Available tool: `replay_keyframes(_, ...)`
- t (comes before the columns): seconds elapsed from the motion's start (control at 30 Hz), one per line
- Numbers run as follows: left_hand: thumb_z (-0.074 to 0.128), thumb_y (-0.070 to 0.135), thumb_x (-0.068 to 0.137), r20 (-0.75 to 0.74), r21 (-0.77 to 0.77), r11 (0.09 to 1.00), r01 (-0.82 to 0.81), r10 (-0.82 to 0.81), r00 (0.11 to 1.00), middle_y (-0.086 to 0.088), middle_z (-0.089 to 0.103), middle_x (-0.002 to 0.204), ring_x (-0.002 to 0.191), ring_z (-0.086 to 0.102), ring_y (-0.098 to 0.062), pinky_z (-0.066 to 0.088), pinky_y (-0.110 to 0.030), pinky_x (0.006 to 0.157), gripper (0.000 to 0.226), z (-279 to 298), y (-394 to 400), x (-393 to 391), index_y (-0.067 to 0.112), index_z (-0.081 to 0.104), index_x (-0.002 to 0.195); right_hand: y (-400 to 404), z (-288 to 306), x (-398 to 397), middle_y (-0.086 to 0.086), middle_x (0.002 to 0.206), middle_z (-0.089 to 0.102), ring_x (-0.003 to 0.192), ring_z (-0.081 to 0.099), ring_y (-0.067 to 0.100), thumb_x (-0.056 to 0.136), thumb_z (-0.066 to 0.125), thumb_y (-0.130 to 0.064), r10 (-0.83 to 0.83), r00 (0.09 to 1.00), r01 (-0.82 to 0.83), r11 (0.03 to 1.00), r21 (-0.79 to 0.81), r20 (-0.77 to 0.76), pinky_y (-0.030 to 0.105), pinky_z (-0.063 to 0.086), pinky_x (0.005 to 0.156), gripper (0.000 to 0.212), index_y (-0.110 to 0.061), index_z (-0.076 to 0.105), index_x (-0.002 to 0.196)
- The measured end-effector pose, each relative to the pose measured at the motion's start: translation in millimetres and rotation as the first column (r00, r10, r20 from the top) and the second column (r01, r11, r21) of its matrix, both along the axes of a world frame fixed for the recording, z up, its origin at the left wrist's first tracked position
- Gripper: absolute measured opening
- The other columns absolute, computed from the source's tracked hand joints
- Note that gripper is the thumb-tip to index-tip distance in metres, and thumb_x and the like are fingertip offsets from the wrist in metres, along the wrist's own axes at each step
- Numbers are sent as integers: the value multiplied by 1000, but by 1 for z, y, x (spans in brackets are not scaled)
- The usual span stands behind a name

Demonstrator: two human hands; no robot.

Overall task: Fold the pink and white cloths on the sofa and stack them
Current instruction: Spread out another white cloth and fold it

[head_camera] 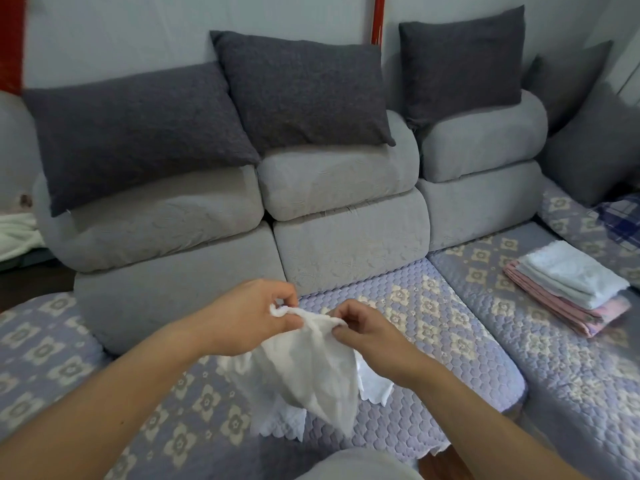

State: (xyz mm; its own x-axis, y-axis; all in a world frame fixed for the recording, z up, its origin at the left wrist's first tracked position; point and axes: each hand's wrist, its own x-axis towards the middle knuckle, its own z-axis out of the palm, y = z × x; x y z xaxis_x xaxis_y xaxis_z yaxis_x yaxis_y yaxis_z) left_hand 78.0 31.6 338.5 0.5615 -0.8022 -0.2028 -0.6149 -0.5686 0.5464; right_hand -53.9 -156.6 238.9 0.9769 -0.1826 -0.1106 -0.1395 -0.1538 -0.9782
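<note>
1. Head view looks down at two bare forearms reaching over a sofa (346, 258) with a lilac quilted seat cover (433, 334) patterned in pale flowers.
2. The left hand (252, 317) pinches one bunched corner of a white cloth (311, 375) between thumb and curled fingers.
3. The right hand (363, 330) pinches the same top edge just beside the left, fingers curled round the fabric.
4. The white cloth hangs from both hands in loose folds above the middle seat; its scalloped lower edge touches or nearly touches the cover, I cannot tell which.
5. A stack of folded cloths (568, 289) lies on the right seat, well apart from the hands: pink pieces at the bottom, white ones on top.
6. Dark grey pillows (298, 88) lean along the top of the light grey back cushions (339, 181).
7. A blue checked fabric (620, 220) lies at the far right edge, beyond the stack.
</note>
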Motion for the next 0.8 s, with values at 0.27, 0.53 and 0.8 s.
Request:
replay_keyframes(0.27, 62, 47, 94, -80, -21, 1000, -18, 17, 997, 1, 67, 83, 77, 62, -18, 49, -36, 73, 25, 6, 8, 1, 26, 70, 86, 10, -2, -14, -12, 65, 53, 57, 50, 8, 102, 43, -19, -83, 974, 185, 830, -526, 212, 22, 33, 51, 26, -43, 37, 95)
replay_keyframes(0.53, 66, 40, 94, -160, -70, 996, -59, 48, 986, 25, 61, 61, 56, 54, 9, 36, -12, 55, 22, 15, 0, -3, 32, 68, 74, 18, -4, -18, -21, 98, 52, 91, 52, -3, 94, 50, -53, 45, 974, 104, 779, -618, 220, 18, 43, 81, 40, -23, 65, 116)
replay_keyframes(0.8, 68, 38, 93, -150, -79, 995, -60, 48, 988, 18, 60, 63, 57, 52, 1, 37, -18, 59, 23, 18, 3, -2, 30, 71, 72, 17, -2, -17, -16, 81, 62, 81, 62, 9, 85, 76, -12, -285, 913, 374, 871, -319, 291, 18, 47, 74, 18, -24, 68, 75)
